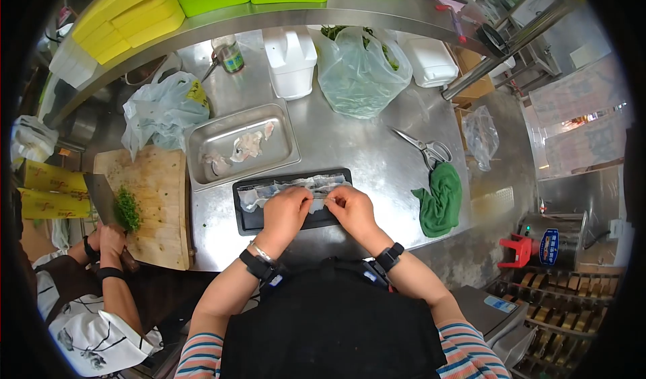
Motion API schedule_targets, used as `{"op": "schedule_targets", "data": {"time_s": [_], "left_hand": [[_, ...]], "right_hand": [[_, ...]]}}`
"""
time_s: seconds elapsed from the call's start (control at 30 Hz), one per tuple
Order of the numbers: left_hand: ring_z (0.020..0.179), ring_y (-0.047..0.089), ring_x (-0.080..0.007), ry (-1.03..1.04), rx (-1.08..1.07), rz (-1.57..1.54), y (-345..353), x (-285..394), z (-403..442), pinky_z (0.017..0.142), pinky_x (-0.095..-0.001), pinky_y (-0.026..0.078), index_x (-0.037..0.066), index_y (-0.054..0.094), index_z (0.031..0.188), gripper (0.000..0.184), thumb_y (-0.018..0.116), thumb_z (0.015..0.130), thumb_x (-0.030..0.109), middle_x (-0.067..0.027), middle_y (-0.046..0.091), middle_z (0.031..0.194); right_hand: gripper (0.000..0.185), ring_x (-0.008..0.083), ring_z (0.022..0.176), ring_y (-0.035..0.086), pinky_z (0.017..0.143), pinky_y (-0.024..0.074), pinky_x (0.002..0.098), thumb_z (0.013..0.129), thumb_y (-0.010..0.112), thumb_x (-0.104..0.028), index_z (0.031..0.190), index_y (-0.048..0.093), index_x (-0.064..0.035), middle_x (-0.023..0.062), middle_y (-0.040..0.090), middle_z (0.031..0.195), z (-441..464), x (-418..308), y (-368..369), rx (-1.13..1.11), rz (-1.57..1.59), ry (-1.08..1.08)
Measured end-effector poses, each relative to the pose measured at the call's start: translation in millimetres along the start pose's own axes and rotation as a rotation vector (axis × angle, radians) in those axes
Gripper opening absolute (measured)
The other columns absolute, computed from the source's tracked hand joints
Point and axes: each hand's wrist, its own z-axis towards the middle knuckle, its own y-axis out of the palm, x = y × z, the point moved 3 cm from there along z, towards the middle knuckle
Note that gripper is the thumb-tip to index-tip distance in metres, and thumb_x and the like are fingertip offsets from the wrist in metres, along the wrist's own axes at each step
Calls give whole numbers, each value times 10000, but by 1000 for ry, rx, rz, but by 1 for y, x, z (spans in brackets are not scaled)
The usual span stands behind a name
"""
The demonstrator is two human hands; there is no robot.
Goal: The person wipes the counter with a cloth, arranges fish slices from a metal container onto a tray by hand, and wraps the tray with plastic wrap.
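At the lower middle of the head view, the black tray (246, 223) lies near the surface's (377, 152) front edge, pale slices (256, 195) along it. Above it, the left hand (285, 212) and right hand (354, 211) have their fingers (331, 201) pinched on a thin pale piece (316, 205); the fingertips partly hide it, and its outline is hard to make out. The metal tray (196, 152) sits close behind, upper left of the black tray. Bare surface opens rightward to the scissors (425, 149) and green cloth (441, 201), by the right edge. At left, a co-worker's hand (111, 238) is beside a knife (101, 200) on the cutting board (161, 204); the dark frame border cuts off the co-worker.
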Motion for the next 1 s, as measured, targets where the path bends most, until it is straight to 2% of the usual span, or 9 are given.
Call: {"op": "schedule_targets", "data": {"time_s": [0.03,0.23,0.4,0.47,0.6,0.67,0.87,0.9,1.0], "left_hand": [[725,640,-287,16,14,52,2,-2,1,605,-387,503,97,648,817,54,681,774,105,-62,637,776],[715,634,-279,-7,32,147,11,-6,3,603,-384,505,96,652,827,85,698,756,99,-54,605,787],[746,629,-273,-94,69,-18,0,-4,1,643,-375,513,82,659,883,158,711,735,70,-63,602,864],[820,622,-275,83,104,-15,-6,0,1,703,-374,521,79,661,908,192,710,723,56,-67,603,893],[899,607,-281,137,-48,65,21,-15,-6,764,-380,520,80,662,889,196,698,699,47,-70,605,910],[889,605,-282,136,-33,97,20,-13,-5,763,-380,518,78,657,870,170,691,705,52,-75,599,908],[877,600,-287,53,-99,52,19,-12,-4,755,-389,515,79,651,854,148,695,713,70,-76,591,899],[881,600,-289,148,-50,65,16,-12,-5,750,-391,513,80,651,856,126,683,734,72,-79,594,919],[870,607,-292,75,38,77,-11,-30,5,747,-396,512,80,659,849,94,671,756,82,-83,609,910]], "right_hand": [[101,206,610,611,575,482,318,766,730,-136,822,678,-70,77,629,738,3,0,1,39,-32,-7],[93,230,652,614,585,480,343,757,725,-128,802,659,-81,62,604,777,7,-9,1,85,-170,-86],[95,231,658,613,591,485,344,757,720,-114,811,651,-78,67,594,792,7,-20,-10,108,-79,-7],[94,234,655,611,594,488,345,757,716,-106,816,650,-75,70,590,792,6,-18,-13,96,-11,34],[76,240,657,619,595,492,343,760,709,-89,811,659,-65,80,605,777,7,-3,-4,82,-101,-141],[70,247,650,627,584,491,349,765,710,-93,770,651,-57,87,621,762,6,7,4,43,-273,-160],[123,246,637,626,572,487,346,760,736,-152,765,645,-69,74,624,763,4,0,-2,63,-368,-199],[130,240,627,619,569,486,345,762,736,-159,802,647,-73,71,622,780,4,2,-1,67,-371,-206],[162,222,607,601,562,481,339,776,729,-164,881,644,-77,67,616,817,6,-22,-17,81,-336,-170]]}}
